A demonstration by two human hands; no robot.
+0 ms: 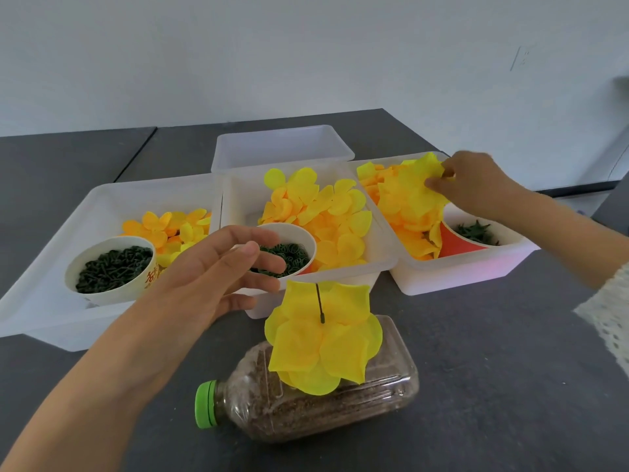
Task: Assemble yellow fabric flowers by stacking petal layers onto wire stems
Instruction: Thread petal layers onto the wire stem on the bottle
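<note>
Risk: right hand [476, 185] pinching petal layer [413, 189], perhaps several stuck together; left hand [218, 274] spread, stem [319, 303] unsteadied, may tip.

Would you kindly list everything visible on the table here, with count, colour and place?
Trays: four, translucent white; three in a row, one empty behind.
Petal piles: three, yellow-orange; one in each front tray.
Left bowl: one, white, dark green pieces; left tray.
Middle bowl: one, white, green rings; middle tray.
Red bowl: one, red outside, green bits; right tray.
Bottle: one, clear with green cap, brown filling; lying at front.
Part-built flower: one, yellow, on dark wire stem; over the bottle.
Table: dark grey.
Left hand: open, above middle bowl.
Right hand: fingers pinch a yellow petal layer over right tray.
</note>
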